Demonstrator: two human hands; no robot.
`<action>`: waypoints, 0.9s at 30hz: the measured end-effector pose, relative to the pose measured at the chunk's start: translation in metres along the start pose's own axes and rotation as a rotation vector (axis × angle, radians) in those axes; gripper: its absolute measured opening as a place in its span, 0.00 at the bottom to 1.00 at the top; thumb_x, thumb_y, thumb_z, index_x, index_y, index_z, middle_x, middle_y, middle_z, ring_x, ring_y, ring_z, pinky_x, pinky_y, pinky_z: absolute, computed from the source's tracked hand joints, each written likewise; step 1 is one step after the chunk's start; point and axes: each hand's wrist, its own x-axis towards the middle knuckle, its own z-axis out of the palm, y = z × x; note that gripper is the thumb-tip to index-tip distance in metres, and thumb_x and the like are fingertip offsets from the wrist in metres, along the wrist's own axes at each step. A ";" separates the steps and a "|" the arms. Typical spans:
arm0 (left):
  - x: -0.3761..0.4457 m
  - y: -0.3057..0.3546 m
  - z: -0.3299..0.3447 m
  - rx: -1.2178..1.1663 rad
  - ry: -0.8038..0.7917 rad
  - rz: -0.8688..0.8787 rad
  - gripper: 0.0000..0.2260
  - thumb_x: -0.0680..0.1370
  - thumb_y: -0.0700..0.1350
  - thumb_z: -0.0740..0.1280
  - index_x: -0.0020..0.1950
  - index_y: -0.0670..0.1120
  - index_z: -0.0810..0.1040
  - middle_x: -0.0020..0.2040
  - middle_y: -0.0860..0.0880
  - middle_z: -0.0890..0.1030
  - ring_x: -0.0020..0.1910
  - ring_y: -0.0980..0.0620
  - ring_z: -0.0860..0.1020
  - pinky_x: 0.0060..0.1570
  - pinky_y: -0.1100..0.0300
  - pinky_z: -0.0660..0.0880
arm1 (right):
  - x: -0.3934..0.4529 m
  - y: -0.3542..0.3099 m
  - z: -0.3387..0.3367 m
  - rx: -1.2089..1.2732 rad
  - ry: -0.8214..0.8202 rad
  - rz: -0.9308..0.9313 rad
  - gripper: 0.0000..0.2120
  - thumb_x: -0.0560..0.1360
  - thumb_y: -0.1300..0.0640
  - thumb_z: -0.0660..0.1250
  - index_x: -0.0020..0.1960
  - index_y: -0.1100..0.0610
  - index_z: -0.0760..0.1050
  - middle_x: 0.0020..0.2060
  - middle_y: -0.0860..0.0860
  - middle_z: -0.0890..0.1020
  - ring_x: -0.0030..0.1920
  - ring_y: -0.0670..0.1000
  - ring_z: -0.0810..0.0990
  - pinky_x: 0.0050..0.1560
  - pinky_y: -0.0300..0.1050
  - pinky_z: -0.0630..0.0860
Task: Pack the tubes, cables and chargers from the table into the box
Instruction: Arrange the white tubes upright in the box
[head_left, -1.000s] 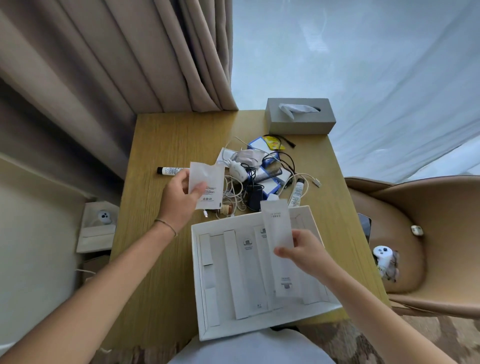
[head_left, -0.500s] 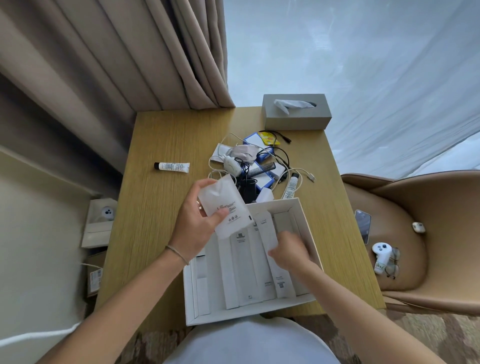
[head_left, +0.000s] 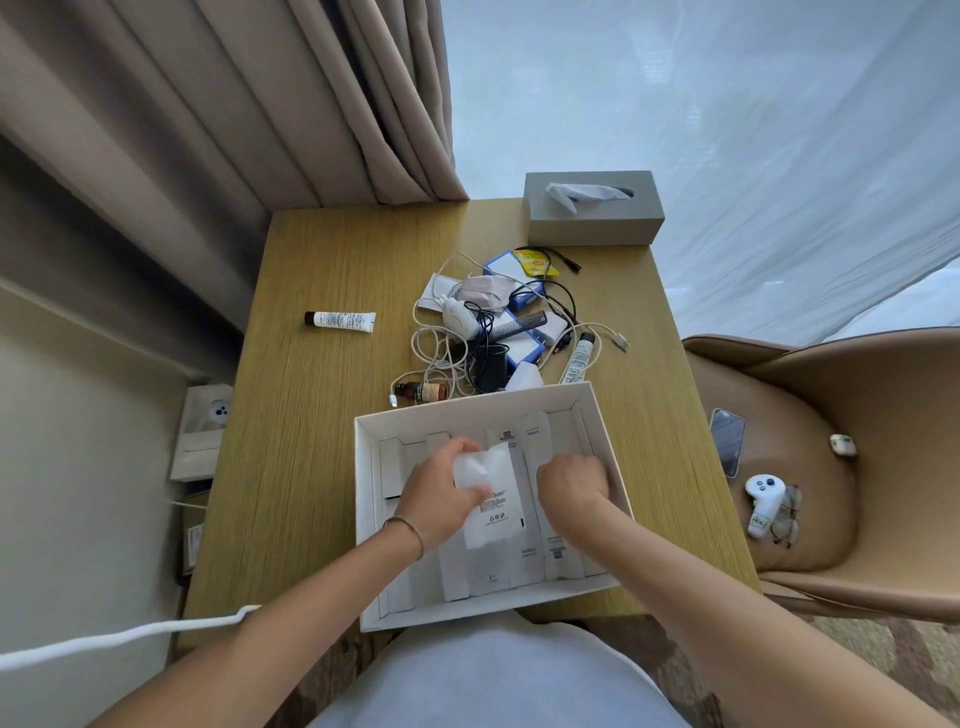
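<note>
Packing partly done: both hands down inside the white box (head_left: 597, 415), most loose items not yet packed.

Inside the box, several flat white tubes (head_left: 535, 447) lying side by side. Left hand (head_left: 441, 493) curled around a white sachet (head_left: 491, 512), laying it on top of them. Right hand (head_left: 571, 480) bent over the right-hand tubes, fingers curled; cannot tell whether anything is pinched. Left to pack, on the table (head_left: 322, 467) just beyond the box: tangled cables (head_left: 441, 353), a white charger (head_left: 460, 317), a black charger (head_left: 491, 366), one tube (head_left: 576, 358) beside them, another tube (head_left: 340, 320) well apart to the left.
</note>
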 end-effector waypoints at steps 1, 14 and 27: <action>0.002 -0.003 0.004 0.038 -0.008 -0.013 0.17 0.72 0.44 0.75 0.56 0.58 0.73 0.51 0.52 0.81 0.46 0.51 0.81 0.43 0.55 0.83 | 0.000 0.001 -0.001 0.008 -0.005 0.001 0.10 0.73 0.66 0.66 0.38 0.53 0.71 0.30 0.49 0.71 0.37 0.52 0.76 0.26 0.43 0.62; 0.006 -0.019 0.049 0.523 -0.259 0.061 0.20 0.74 0.46 0.72 0.65 0.53 0.76 0.57 0.50 0.79 0.56 0.48 0.77 0.52 0.57 0.74 | -0.025 0.020 -0.015 0.366 0.272 -0.033 0.17 0.77 0.58 0.63 0.32 0.54 0.61 0.28 0.50 0.69 0.30 0.53 0.72 0.28 0.42 0.62; -0.004 0.027 0.015 0.619 0.089 0.516 0.14 0.76 0.53 0.67 0.61 0.55 0.79 0.55 0.55 0.82 0.53 0.53 0.79 0.53 0.58 0.76 | -0.016 0.061 -0.069 0.777 0.667 -0.009 0.12 0.79 0.50 0.61 0.45 0.52 0.83 0.35 0.49 0.84 0.34 0.52 0.81 0.36 0.49 0.81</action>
